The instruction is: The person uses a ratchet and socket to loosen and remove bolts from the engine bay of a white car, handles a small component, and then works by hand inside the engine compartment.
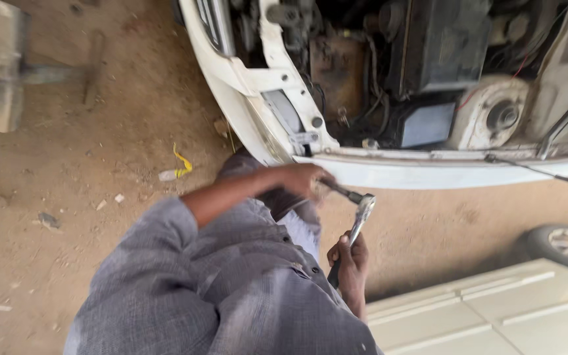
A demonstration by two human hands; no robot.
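right hand (350, 258) closed round ratchet wrench (357, 223) handle, head up. left hand (305, 181) pinches extension bar (342, 191) at wrench head, steadying joint. both held at waist, below white car (428, 172) with open engine bay.

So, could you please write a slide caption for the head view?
Left hand and right hand hold a ratchet wrench beside a white car's open engine bay.

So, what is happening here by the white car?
A person in a grey shirt stands beside the white car's open engine bay. The right hand grips the handle of a shiny metal ratchet wrench. The left hand holds a short dark extension bar at the ratchet's head.
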